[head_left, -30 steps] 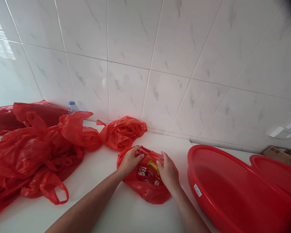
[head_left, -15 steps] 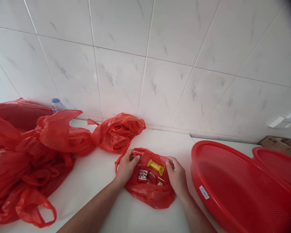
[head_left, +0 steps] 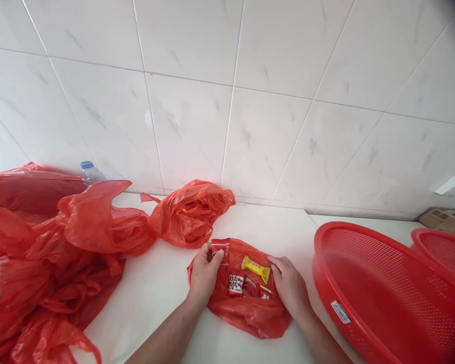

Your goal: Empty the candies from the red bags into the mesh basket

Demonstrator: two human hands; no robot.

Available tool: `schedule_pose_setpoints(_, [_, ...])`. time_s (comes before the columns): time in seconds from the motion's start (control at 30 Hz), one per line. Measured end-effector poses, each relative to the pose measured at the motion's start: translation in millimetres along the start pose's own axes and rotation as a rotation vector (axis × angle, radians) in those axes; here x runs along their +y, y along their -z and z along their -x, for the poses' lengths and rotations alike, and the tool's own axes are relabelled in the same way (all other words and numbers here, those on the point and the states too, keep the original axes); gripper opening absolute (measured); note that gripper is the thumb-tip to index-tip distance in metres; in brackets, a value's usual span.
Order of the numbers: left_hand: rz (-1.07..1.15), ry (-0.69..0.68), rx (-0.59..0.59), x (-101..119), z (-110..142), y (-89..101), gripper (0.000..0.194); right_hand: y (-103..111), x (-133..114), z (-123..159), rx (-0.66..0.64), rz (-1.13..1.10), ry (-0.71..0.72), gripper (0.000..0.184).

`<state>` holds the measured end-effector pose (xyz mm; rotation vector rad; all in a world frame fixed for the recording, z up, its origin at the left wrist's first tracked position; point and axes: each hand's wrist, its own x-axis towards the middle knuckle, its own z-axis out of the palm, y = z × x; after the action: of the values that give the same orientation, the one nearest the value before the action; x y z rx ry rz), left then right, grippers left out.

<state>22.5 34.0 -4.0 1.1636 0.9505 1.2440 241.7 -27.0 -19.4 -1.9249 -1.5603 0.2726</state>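
Note:
A small red plastic bag [head_left: 250,313] lies flat on the white counter [head_left: 163,288], with wrapped sweets on top of it: a yellow bar [head_left: 255,268] and red-and-white packets [head_left: 235,284]. My left hand [head_left: 205,273] pinches a small red packet [head_left: 220,248] at the bag's upper left edge. My right hand [head_left: 290,285] rests on the bag's right side, fingers curled next to the yellow bar; whether it grips the plastic is unclear.
A heap of crumpled red bags [head_left: 53,253] fills the left, with another bag [head_left: 189,212] by the tiled wall. A water bottle [head_left: 88,170] stands behind the heap. Two red mesh baskets [head_left: 382,288] [head_left: 442,250] sit at right. A cardboard box [head_left: 443,218] lies far right.
The bag has been spread flatter, exposing the sweets. My left hand has come up holding the small red packet. My right hand shifted to the bag's right side. The view has panned slightly.

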Motion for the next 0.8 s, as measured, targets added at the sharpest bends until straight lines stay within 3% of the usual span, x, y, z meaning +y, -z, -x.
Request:
schedule_pose_setpoints(0.17, [-0.020, -0.043, 0.013, 1, 1, -2.6, 0.018, 4, -5, -1, 0.032, 0.029, 0.037, 0.032])
schedule_pose_setpoints(0.27, [-0.007, -0.065, 0.020, 3, 1, -5.5, 0.018, 13, -20, 2, 0.142, 0.068, 0.096, 0.028])
schedule_pose_setpoints(0.37, [0.026, -0.048, 0.034, 4, 4, -7.5, 0.020, 21, -42, 16, 0.229, 0.089, 0.276, 0.025])
schedule_pose_setpoints(0.47, [0.064, -0.014, 0.052, 6, 11, -8.5, 0.020, 20, -59, 42, 0.142, 0.091, 0.541, 0.020])
schedule_pose_setpoints(0.53, [0.086, 0.002, 0.053, 9, 17, -8.9, 0.020, 17, -63, 62, 0.083, 0.131, 0.681, 0.028])
schedule_pose_setpoints(0.6, [0.103, 0.012, 0.038, 14, 24, -9.3, 0.021, 13, -61, 79, 0.072, 0.185, 0.767, 0.034])
schedule_pose_setpoints(0.8, [0.108, 0.007, -0.035, 35, 38, -13.7, 0.021, 13, -46, 102, 0.103, 0.183, 0.895, 0.024])
